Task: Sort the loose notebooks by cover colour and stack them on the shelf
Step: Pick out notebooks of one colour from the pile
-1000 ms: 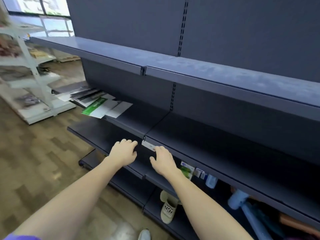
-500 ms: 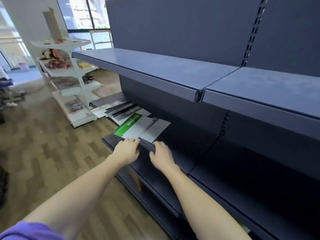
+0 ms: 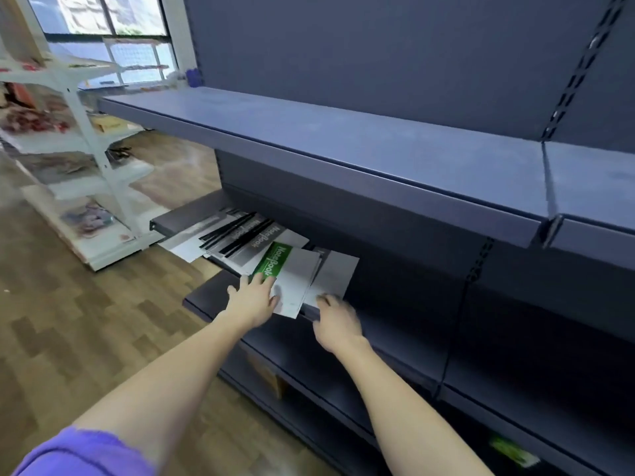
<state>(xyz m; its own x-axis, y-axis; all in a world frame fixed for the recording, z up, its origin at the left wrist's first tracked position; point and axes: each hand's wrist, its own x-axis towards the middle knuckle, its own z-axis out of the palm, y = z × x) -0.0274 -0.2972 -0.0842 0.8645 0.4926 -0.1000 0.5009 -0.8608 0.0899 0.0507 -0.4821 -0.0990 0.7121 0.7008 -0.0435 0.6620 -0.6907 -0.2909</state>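
Sorting has barely begun, I judge; the notebooks lie fanned and mixed on the middle shelf (image 3: 395,280). The left hand (image 3: 252,300) rests straight fingers (image 3: 264,281) on the green-covered notebook (image 3: 275,261); grey notebooks (image 3: 240,240) spread beyond them; the right hand (image 3: 338,322) touches a grey notebook (image 3: 335,274), its fingers too blurred to tell.

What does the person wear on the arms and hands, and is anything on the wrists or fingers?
Both forearms are bare. A short purple sleeve covers the left upper arm at the bottom edge of the view; no sleeve shows on the right arm. The left hand and right hand have no gloves. No watch, bracelet or ring is visible, though the fingers are blurred.
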